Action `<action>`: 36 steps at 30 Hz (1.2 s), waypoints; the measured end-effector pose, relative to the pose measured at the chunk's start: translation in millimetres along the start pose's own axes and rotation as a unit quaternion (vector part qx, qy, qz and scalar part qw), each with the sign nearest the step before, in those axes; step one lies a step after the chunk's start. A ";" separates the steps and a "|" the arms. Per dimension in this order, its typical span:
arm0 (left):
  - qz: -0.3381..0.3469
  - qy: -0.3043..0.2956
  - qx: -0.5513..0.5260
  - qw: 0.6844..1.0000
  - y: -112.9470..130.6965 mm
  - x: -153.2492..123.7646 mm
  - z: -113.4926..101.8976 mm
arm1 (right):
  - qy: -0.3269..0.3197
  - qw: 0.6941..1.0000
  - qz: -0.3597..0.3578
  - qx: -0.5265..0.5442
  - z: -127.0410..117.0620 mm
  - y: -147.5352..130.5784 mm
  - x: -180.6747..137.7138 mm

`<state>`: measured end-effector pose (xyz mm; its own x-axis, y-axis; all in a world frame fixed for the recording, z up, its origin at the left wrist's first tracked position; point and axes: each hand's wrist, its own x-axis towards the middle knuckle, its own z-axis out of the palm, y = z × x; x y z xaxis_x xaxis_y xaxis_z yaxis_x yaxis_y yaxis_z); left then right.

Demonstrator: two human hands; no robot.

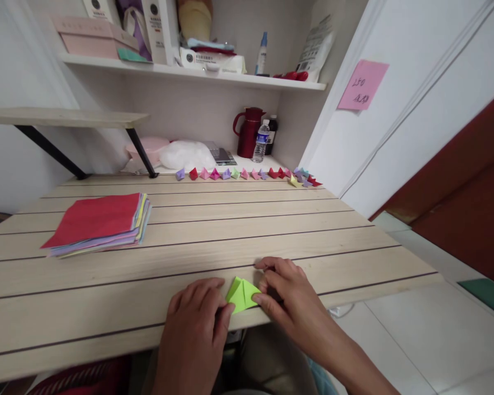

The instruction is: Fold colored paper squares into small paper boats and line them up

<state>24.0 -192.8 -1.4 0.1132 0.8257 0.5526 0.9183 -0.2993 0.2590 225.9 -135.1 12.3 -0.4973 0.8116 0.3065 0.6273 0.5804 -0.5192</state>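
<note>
A small folded piece of green paper (241, 294) lies near the front edge of the wooden table (230, 230). My left hand (197, 323) pinches its left side with curled fingers. My right hand (286, 293) presses and pinches its right side, thumb at the lower corner. Both hands rest on the table top. Part of the paper is hidden under my fingers.
A stack of coloured paper sheets (101, 222), red on top, lies at the left. A row of several small folded paper shapes (247, 174) lines the far edge. Behind stand a red jug (249, 131), a water bottle (262, 141) and shelves. A pink note (363, 85) sticks on the right wall.
</note>
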 end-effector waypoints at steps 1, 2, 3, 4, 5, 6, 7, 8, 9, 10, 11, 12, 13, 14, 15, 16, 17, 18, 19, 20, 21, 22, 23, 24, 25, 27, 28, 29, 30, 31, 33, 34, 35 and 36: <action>-0.002 0.001 0.003 1.000 0.3 -0.1 0.7 | 0.001 1.000 0.002 -0.006 1.0 -0.2 0.2; -0.002 0.003 0.005 1.000 0.5 -0.3 1.3 | 0.002 1.000 0.004 -0.012 1.8 -0.7 0.5; -0.002 0.004 0.005 1.000 0.7 -0.6 1.8 | 0.002 1.000 0.006 -0.018 2.4 -1.3 0.7; -0.003 0.007 0.005 1.000 1.0 -0.8 2.4 | 0.001 1.000 0.008 -0.024 2.7 -2.1 1.2; -0.005 0.010 0.007 1.000 1.4 -1.1 3.0 | -0.002 0.999 0.010 -0.030 2.8 -2.9 1.7; -0.008 0.012 0.010 1.000 1.8 -1.2 3.7 | -0.006 0.999 0.012 -0.037 2.7 -3.7 2.4; -0.011 0.014 0.014 1.000 2.2 -1.2 4.5 | -0.010 0.999 0.014 -0.043 2.5 -4.4 3.1; -0.015 0.014 0.018 1.000 2.7 -1.2 5.4 | -0.014 0.999 0.016 -0.048 2.4 -5.0 3.7; -0.018 0.015 0.024 0.999 3.0 -1.0 6.3 | -0.017 0.998 0.017 -0.053 2.4 -5.2 4.2; -0.019 0.015 0.029 0.999 3.2 -0.9 7.2 | -0.017 0.998 0.017 -0.055 2.5 -5.2 4.6; -0.017 0.015 0.035 0.999 3.0 -0.8 8.1 | -0.016 0.998 0.017 -0.056 2.9 -4.8 4.7; -0.016 0.017 0.042 0.999 2.6 -0.8 8.9 | -0.014 0.998 0.016 -0.056 3.4 -4.3 4.6; -0.015 0.019 0.050 0.998 1.9 -0.9 9.5 | -0.010 0.998 0.014 -0.056 4.0 -3.5 4.5; -0.014 0.023 0.058 0.998 1.0 -1.3 9.9 | -0.007 0.998 0.012 -0.055 4.7 -2.7 4.3; -0.011 0.028 0.066 0.997 -0.2 -1.9 10.2 | -0.003 0.998 0.009 -0.055 5.2 -1.8 4.3; -0.007 0.035 0.074 0.997 -1.4 -2.7 10.2 | 0.000 0.999 0.005 -0.054 5.5 -1.0 4.4; 0.000 0.048 0.080 0.996 -2.5 -3.8 10.0 | 0.000 0.999 0.001 -0.053 5.7 -0.3 4.7; 0.011 0.069 0.085 0.994 -3.3 -5.1 9.8 | -0.003 0.999 -0.002 -0.050 5.6 0.3 5.2; 0.027 0.091 0.089 0.991 -3.6 -6.6 9.5 | -0.007 0.999 -0.006 -0.047 5.4 0.7 5.7; 0.046 0.110 0.093 0.988 -3.3 -8.3 9.4 | -0.011 0.999 -0.009 -0.044 5.1 1.0 6.4; 0.066 0.122 0.095 0.986 -2.4 -10.1 9.7 | -0.014 0.999 -0.011 -0.043 5.0 1.3 7.0; 0.086 0.122 0.095 0.984 -0.9 -12.2 10.5 | -0.016 0.999 -0.013 -0.043 4.9 1.6 7.5; 0.107 0.112 0.094 0.983 0.9 -14.4 11.9 | -0.016 0.999 -0.013 -0.044 4.9 1.9 8.0; 0.123 0.092 0.094 0.984 2.7 -16.8 14.0 | -0.014 0.999 -0.014 -0.046 4.9 2.2 8.3; 0.133 0.069 0.094 0.984 4.2 -19.3 16.7 | -0.012 0.999 -0.014 -0.047 4.9 2.7 8.3; 0.136 0.028 0.103 0.985 5.5 -24.5 22.7 | -0.007 0.999 -0.017 -0.049 4.5 4.2 7.1; 0.132 0.013 0.112 0.985 5.1 -27.1 25.5 | -0.006 0.998 -0.021 -0.053 4.0 5.0 5.6; 0.126 0.002 0.122 0.984 4.3 -29.4 27.7 | 0.000 0.998 -0.024 -0.060 3.4 5.8 3.5; 0.122 -0.005 0.132 0.984 3.2 -31.4 29.2 | 0.014 0.997 -0.024 -0.073 2.8 6.3 0.8; 0.121 -0.011 0.143 0.982 1.9 -33.0 29.9 | 0.037 0.995 -0.025 -0.092 2.4 6.5 -2.7; 0.122 -0.022 0.163 0.979 -0.3 -34.7 29.2 | 0.094 0.984 -0.041 -0.143 3.1 4.9 -11.3; 0.126 -0.028 0.172 0.977 -1.2 -34.9 28.2 | 0.114 0.977 -0.059 -0.172 4.5 3.2 -16.2; 0.135 -0.033 0.180 0.974 -1.8 -34.6 27.0 | 0.121 0.969 -0.088 -0.199 6.8 1.1 -21.2; 0.144 -0.036 0.186 0.971 -2.2 -34.2 26.0 | 0.111 0.961 -0.122 -0.222 9.9 -1.1 -26.1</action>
<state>27.9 -207.9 -41.4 0.4002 0.7683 0.4996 0.9164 -0.3408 -0.2101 232.2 -157.5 -3.0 -0.5525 0.6139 0.5638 0.7271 0.6857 -0.0340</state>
